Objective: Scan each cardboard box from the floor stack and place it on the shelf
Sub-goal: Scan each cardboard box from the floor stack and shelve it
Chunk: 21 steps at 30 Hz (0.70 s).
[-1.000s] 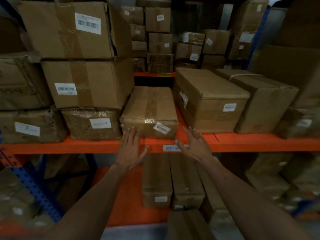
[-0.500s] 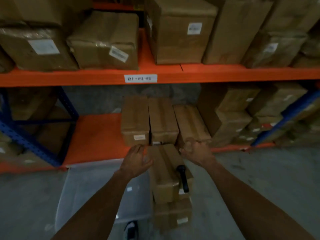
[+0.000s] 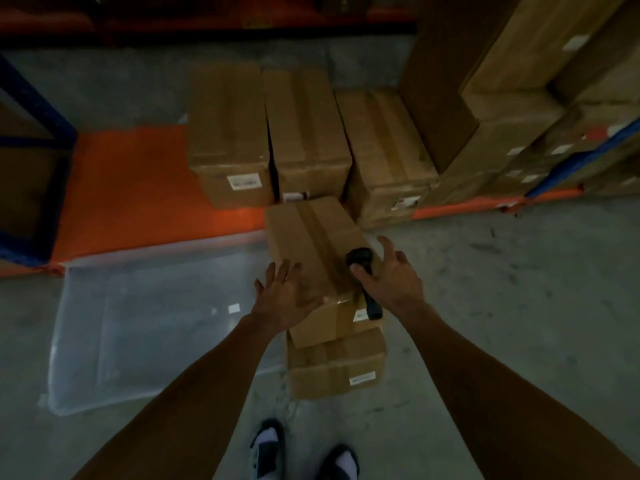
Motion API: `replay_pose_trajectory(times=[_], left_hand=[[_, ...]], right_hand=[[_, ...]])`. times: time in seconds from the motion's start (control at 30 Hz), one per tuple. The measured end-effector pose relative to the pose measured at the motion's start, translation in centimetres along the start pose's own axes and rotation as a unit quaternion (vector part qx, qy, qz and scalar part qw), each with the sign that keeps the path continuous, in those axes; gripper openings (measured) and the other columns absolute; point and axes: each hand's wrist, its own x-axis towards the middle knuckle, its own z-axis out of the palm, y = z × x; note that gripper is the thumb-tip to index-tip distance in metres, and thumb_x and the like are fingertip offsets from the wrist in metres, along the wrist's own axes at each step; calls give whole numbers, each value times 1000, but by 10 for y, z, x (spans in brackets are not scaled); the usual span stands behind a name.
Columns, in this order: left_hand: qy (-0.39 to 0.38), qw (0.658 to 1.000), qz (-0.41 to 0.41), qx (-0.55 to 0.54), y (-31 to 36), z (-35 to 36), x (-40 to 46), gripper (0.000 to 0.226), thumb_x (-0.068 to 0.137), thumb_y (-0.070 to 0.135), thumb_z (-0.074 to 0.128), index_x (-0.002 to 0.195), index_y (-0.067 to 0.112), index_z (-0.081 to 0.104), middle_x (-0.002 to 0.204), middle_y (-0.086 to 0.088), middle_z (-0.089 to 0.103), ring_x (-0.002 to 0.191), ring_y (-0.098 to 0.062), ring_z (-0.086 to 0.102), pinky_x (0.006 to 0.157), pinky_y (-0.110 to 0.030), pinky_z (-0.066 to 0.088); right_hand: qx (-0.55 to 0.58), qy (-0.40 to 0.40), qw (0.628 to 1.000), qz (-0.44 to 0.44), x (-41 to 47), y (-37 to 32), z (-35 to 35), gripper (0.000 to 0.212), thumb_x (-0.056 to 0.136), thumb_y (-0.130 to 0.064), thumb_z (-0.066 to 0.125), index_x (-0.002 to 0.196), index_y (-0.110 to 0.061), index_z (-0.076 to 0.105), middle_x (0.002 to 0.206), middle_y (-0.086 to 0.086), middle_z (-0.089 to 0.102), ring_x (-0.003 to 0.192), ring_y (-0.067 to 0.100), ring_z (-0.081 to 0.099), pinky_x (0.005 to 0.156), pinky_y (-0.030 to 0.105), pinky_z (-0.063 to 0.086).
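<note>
Two cardboard boxes are stacked on the concrete floor in front of me. The top box (image 3: 311,237) lies slightly askew on the lower box (image 3: 336,368), and both show white labels on their near ends. A black handheld scanner (image 3: 360,256) lies on the top box's right side. My right hand (image 3: 391,282) hovers over the scanner's handle with fingers spread and the thumb touching it. My left hand (image 3: 284,296) is flat and open over the near left corner of the top box.
Three labelled boxes (image 3: 304,133) stand side by side on the orange bottom shelf (image 3: 131,188), with taller boxes (image 3: 502,116) to the right. A clear plastic bin (image 3: 138,323) sits on the floor to the left. A blue rack upright (image 3: 31,98) stands far left. My feet (image 3: 304,455) are below.
My view has dropped from the middle shelf to the floor stack. Both hands have left the shelf and come down over the top floor box and the scanner.
</note>
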Motion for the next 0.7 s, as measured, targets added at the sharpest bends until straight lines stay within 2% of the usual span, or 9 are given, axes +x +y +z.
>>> replay_pose_trajectory(times=[0.1, 0.2, 0.3, 0.37, 0.47, 0.57, 0.63, 0.7], left_hand=[[-28, 998, -1, -54, -7, 32, 19, 106, 64, 92, 47, 151, 43, 14, 165, 2, 3, 149, -37, -10, 113, -67, 7], [-45, 996, 30, -67, -14, 60, 34, 109, 57, 97, 43, 150, 46, 22, 165, -5, 2, 149, -36, -13, 116, -67, 9], [-16, 997, 75, -22, -24, 85, 42, 89, 76, 78, 54, 152, 41, 27, 165, -14, 3, 150, -34, -14, 121, -56, -1], [16, 996, 87, -13, -31, 93, 43, 79, 83, 69, 54, 152, 41, 27, 165, -10, 5, 150, -35, -13, 121, -56, 4], [9, 996, 81, -32, -38, 90, 43, 75, 85, 69, 51, 151, 45, 26, 166, -6, 5, 148, -38, -15, 117, -58, 12], [-15, 996, 78, -32, -46, 82, 42, 75, 85, 70, 48, 151, 45, 24, 166, -5, 4, 147, -40, -18, 116, -61, 15], [-20, 996, 80, -35, -52, 79, 39, 75, 85, 71, 48, 151, 44, 26, 166, -5, 6, 147, -39, -17, 118, -60, 13], [-27, 996, 81, -38, -58, 77, 39, 74, 85, 71, 48, 151, 43, 27, 165, -5, 6, 147, -41, -15, 118, -59, 11]], right_hand=[[-5, 19, 1000, 9, 22, 5, 27, 89, 86, -70, 62, 155, -31, 20, 137, 16, 49, 123, 41, 55, 93, 50, 46], [-13, 21, 999, 26, 37, 13, 54, 88, 89, -66, 61, 157, -32, 18, 136, 17, 51, 123, 41, 54, 92, 48, 46], [-21, 45, 999, 18, 41, 21, 71, 81, 95, -49, 64, 159, -30, 17, 134, 18, 57, 122, 41, 55, 91, 50, 49], [-4, 67, 998, -2, 40, 26, 74, 76, 97, -41, 64, 157, -27, 21, 129, 17, 63, 116, 42, 60, 89, 50, 52], [71, 91, 993, -7, 30, 32, 70, 71, 96, -34, 66, 154, -24, 28, 122, 17, 69, 106, 40, 68, 83, 44, 53], [157, 89, 983, -1, 11, 37, 65, 66, 97, -29, 65, 152, -26, 29, 121, 14, 69, 99, 34, 71, 82, 47, 59], [203, 83, 976, -1, -4, 41, 63, 61, 97, -28, 64, 147, -33, 30, 112, 7, 70, 87, 24, 71, 75, 45, 62], [263, 62, 963, -2, -21, 44, 63, 57, 98, -23, 63, 140, -44, 31, 101, 0, 68, 74, 16, 72, 64, 35, 63]])
